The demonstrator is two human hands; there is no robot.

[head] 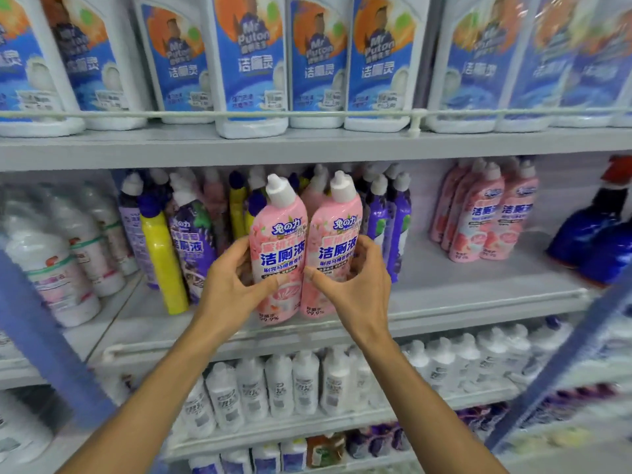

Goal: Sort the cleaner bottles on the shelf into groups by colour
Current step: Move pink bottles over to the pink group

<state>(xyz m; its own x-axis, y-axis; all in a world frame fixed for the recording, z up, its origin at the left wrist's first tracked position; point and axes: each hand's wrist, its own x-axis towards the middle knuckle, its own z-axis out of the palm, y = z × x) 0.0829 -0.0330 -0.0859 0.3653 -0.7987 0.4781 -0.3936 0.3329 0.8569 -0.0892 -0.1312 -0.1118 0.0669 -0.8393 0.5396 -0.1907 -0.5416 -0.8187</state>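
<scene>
The two held items are pink cleaner bottles, standing side by side and touching at the front edge of the middle shelf point(478, 292). Whether their bases rest on the shelf or are lifted clear cannot be told.

- Left pink bottle point(278, 234): pink body with a floral print, white angled nozzle cap, blue and white lettering on the front, "99.9%" printed near the base. It leans slightly to the left.
- Right pink bottle point(337, 230): same body, cap and label.

Hands:
- Left hand point(232, 278): fingers curled behind the left pink bottle, thumb laid across its front below the label text.
- Right hand point(359, 278): fingers curled behind the right pink bottle, thumb laid across its front at the same height.

Other stock on the middle shelf:
- A mixed cluster directly behind the held pair: purple bottles point(193, 248), a yellow bottle point(162, 261) and further pink ones, partly hidden.
- A separate pink group point(485, 217) to the right, well apart from the cluster.
- Dark blue bottles point(588, 234) at the far right.
- White bottles point(68, 261) at the far left, blurred.
</scene>
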